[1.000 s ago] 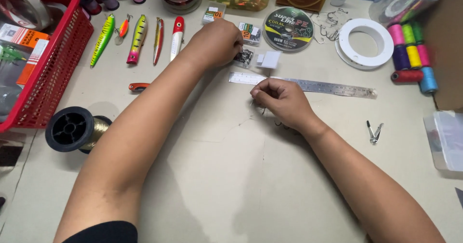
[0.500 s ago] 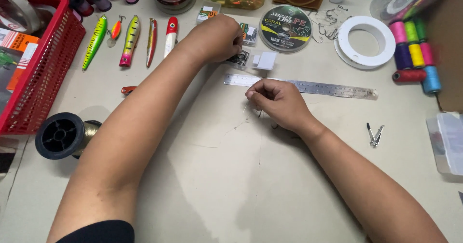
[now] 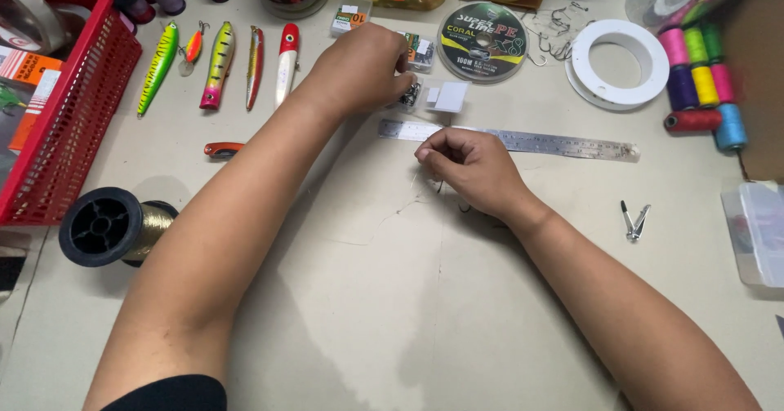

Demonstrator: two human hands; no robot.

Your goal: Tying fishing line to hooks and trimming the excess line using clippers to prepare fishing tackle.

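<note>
Line: thin, pale, nearly clear; runs loose over the table from under the right hand, curling toward the left forearm.
Right hand: knuckles up, resting just below the ruler; fingers curled shut, thumb and forefinger pinched together, apparently on the line's end.
Left hand: reached far across, wrist bent; fingertips closed over a small clear packet of dark hooks. Whether it grips or only touches, cannot tell.
Ruler: one, steel, flat, lying crosswise.
Lures: five, glossy, fish-shaped, in a row at left.
Thread spools: six, bright colours, right edge.
Clippers: one, metal, right of the forearm.
Reel: black, gold line.
</note>
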